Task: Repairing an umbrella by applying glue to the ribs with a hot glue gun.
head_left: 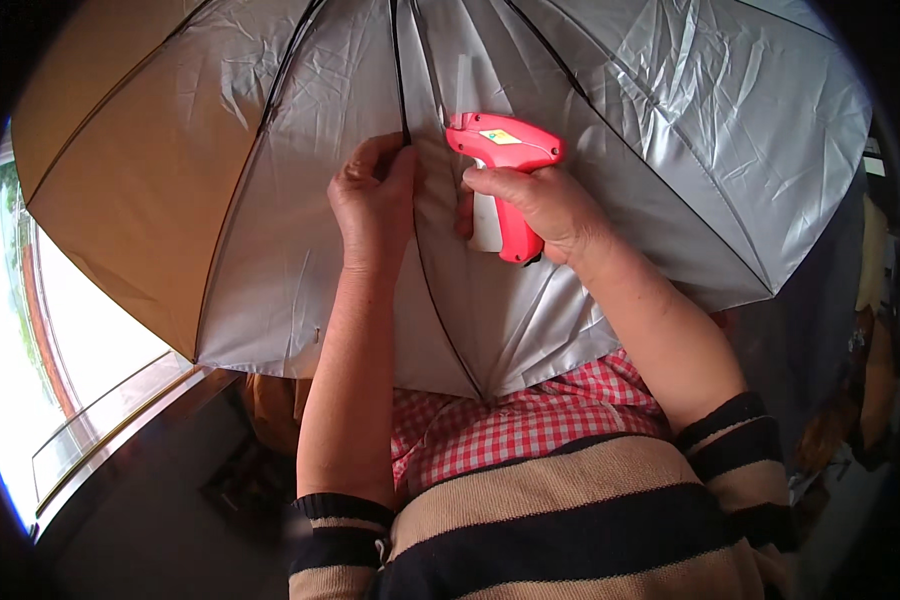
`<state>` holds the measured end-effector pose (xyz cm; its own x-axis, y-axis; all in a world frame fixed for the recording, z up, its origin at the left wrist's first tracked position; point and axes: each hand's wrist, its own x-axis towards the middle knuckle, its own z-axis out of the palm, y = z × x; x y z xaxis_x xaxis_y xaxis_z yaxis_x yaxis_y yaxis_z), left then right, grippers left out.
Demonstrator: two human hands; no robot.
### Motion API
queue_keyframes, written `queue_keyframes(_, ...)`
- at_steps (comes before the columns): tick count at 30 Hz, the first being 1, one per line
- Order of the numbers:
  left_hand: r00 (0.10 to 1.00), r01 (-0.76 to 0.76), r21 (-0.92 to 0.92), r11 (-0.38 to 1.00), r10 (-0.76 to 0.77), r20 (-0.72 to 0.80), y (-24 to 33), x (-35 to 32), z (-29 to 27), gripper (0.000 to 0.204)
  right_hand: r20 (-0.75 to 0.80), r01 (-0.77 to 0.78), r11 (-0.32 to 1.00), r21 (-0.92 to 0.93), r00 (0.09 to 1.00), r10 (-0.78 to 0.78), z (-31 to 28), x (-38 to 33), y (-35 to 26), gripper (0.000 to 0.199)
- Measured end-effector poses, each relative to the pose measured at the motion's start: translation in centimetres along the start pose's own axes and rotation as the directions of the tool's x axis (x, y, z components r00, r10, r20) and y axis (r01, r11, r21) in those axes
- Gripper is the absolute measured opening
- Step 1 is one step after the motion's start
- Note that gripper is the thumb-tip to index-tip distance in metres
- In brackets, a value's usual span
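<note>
An opened umbrella (320, 210) with a silvery inner side and thin dark ribs spreads across the view in front of me. My left hand (375, 195) is closed, its thumb and fingers pinching a black rib (403, 95) near the middle of the canopy. In my right hand (550, 205) is a red and white tagging gun (510, 145), gripped by its handle, with the thumb across its upper part. Its front end points left toward the rib, close to the fabric. A clear strip of fasteners (465, 82) stands up from its front.
A red-and-white checked apron (530, 430) covers my lap under the canopy's near edge. Bright light comes through a window (80, 310) at the left. Dark furniture (150, 470) lies at lower left, and cluttered items (860, 400) stand at the right.
</note>
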<state>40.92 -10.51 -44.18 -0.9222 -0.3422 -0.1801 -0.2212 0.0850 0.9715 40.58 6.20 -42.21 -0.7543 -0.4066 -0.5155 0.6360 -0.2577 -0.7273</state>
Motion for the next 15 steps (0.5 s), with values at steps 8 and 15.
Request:
queue_keyframes(8,0.995,0.073,-0.111,0.991,-0.065,0.076,1.4,-0.2,0.6,0.013,0.106,-0.09,0.995,0.052,0.991,0.084,-0.7,0.2,-1.3,0.023)
queue_keyframes(15,0.995,0.067,-0.085,0.994,-0.06,0.082,1.7,-0.2,0.9,0.012,0.177,-0.16,0.985,0.071,0.973,0.145,-0.9,0.3,-1.8,0.024)
